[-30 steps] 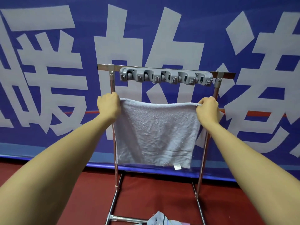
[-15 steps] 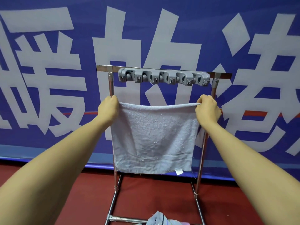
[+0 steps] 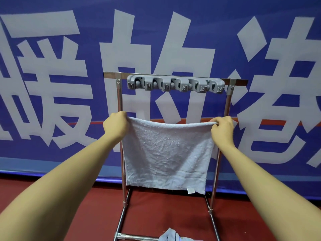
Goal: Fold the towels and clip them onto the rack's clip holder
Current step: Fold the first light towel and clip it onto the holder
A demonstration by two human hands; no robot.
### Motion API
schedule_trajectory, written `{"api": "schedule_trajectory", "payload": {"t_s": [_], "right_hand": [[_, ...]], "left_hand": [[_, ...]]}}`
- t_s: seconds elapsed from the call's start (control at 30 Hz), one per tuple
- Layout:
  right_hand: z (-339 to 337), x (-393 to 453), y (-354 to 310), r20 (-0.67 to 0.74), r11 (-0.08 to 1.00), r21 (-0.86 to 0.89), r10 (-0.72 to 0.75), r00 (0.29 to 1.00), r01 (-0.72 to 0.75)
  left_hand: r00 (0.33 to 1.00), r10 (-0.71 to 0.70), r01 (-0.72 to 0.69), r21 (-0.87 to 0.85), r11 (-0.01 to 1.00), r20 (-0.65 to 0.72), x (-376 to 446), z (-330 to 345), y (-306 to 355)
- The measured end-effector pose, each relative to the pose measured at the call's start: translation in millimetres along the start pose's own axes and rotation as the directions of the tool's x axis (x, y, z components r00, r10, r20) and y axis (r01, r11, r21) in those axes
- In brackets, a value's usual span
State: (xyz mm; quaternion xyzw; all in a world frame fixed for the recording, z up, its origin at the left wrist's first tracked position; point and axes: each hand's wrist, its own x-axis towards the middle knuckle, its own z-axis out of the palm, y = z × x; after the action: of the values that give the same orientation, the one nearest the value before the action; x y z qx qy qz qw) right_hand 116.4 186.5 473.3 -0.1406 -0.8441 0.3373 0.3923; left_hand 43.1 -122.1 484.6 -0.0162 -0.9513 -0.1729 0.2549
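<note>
Now left hand [image 3: 115, 126] clenched on towel [image 3: 167, 157] top corner; towel hanging slack before metal rack [image 3: 119, 101], below grey clip holder [image 3: 175, 84]; right hand [image 3: 221, 129] pinching other corner. Low down, bunched cloth [image 3: 171, 236], possibly another towel, on red floor [image 3: 165, 213].

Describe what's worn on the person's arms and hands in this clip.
Nothing is visible: both forearms are bare as far as the frame shows, no sleeves, gloves or watch. The left hand and right hand show no rings or markings I can make out.
</note>
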Motion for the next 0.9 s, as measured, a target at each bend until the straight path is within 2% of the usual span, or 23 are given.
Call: {"api": "schedule_trajectory", "payload": {"t_s": [0.1, 0.17, 0.33, 0.5, 0.7, 0.9], "right_hand": [[3, -7, 6, 0.005, 0.999, 0.039, 0.026, 1.000, -0.026], [7, -12, 8, 0.031, 0.999, 0.051, 0.006, 1.000, -0.008], [17, -22, -2, 0.163, 0.981, 0.147, -0.149, 0.975, 0.126], [27, -32, -21, 0.244, 0.945, 0.237, -0.284, 0.927, 0.227], [36, -36, -39, 0.244, 0.932, 0.313, -0.263, 0.933, 0.181], [33, -38, -36, 0.236, 0.933, 0.313, -0.257, 0.937, 0.177]], "left_hand": [[0.994, -0.105, 0.109, -0.265, 0.958, 0.026, -4, 5, 6], [0.992, -0.121, 0.121, -0.328, 0.937, 0.020, -9, 6, 12], [0.996, 0.086, -0.076, -0.311, 0.947, 0.018, -12, 15, 36], [0.940, 0.339, -0.286, -0.453, 0.844, 0.038, -20, 18, 73], [0.890, 0.451, -0.346, -0.550, 0.760, 0.064, -37, 18, 102], [0.780, 0.608, -0.467, -0.513, 0.720, 0.144, -47, 12, 106]]}}
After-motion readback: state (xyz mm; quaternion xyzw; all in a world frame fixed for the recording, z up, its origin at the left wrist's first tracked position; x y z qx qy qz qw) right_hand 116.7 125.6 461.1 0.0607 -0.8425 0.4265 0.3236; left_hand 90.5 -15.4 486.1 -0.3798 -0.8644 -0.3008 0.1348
